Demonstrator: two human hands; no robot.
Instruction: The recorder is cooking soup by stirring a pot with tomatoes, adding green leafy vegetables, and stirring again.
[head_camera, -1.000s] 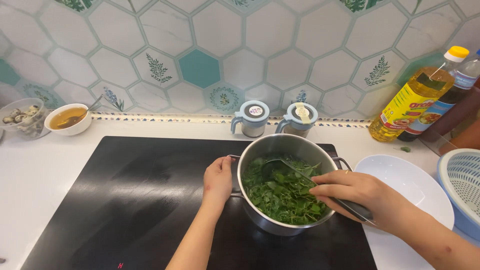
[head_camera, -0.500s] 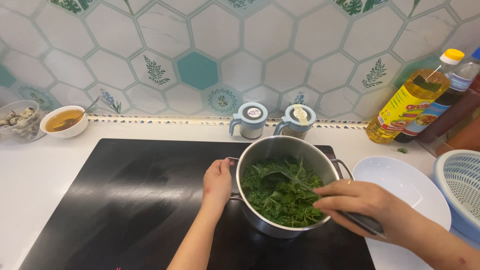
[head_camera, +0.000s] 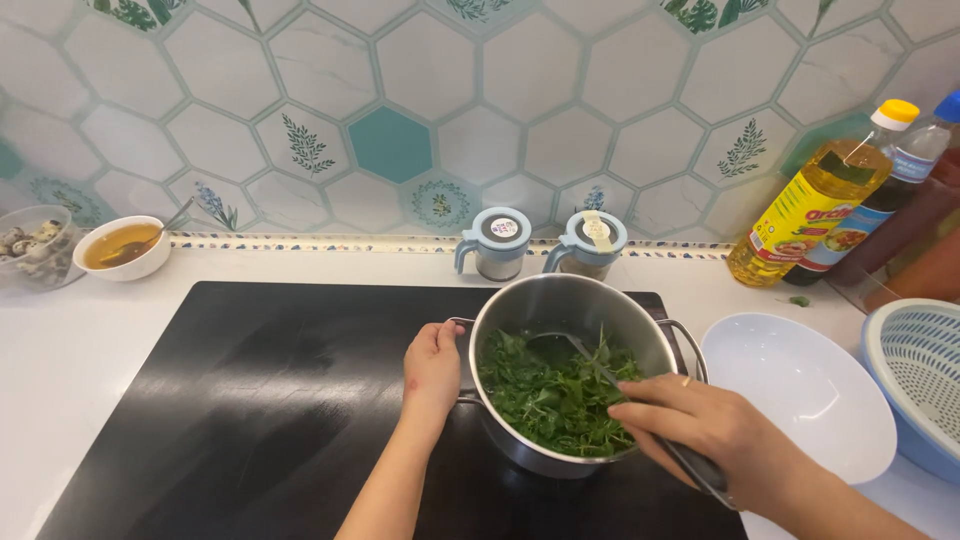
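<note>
Centrally, we see a steel pot (head_camera: 575, 370) sitting on the right part of a black cooktop (head_camera: 260, 400), filled with chopped green leaves (head_camera: 550, 395). Our left hand (head_camera: 432, 365) grips the pot's left handle, fingers closed around it. Our right hand (head_camera: 700, 425) hovers over the pot's right rim, fingers wrapped shut around the dark handle of a ladle (head_camera: 600, 370), whose bowl rests down among the greens.

Just behind the pot, against the wall, stand two small lidded jars (head_camera: 498, 243) with pale blue tops. Right of the pot, nearly touching its handle, lies a white bowl (head_camera: 800, 390) on the white tabletop (head_camera: 60, 340). Beyond it, at the right edge, is a blue plastic strainer basket (head_camera: 915, 380). At the back right stands a bottle of yellow cooking oil (head_camera: 810, 200) with a yellow cap, with a darker bottle (head_camera: 900, 200) beside it. Far left, well apart from the pot, sit a small white bowl of brown liquid (head_camera: 122, 247) with a spoon in it and a clear bowl (head_camera: 30, 245) holding small speckled eggs. The wall behind is covered in pale hexagonal tiles (head_camera: 500, 70), some with leaf prints and one teal. Nothing stands between our hands and the pot.

Compared with half a second earlier, our right hand has shifted slightly left, further over the rim, while our left hand keeps its grip on the handle.
</note>
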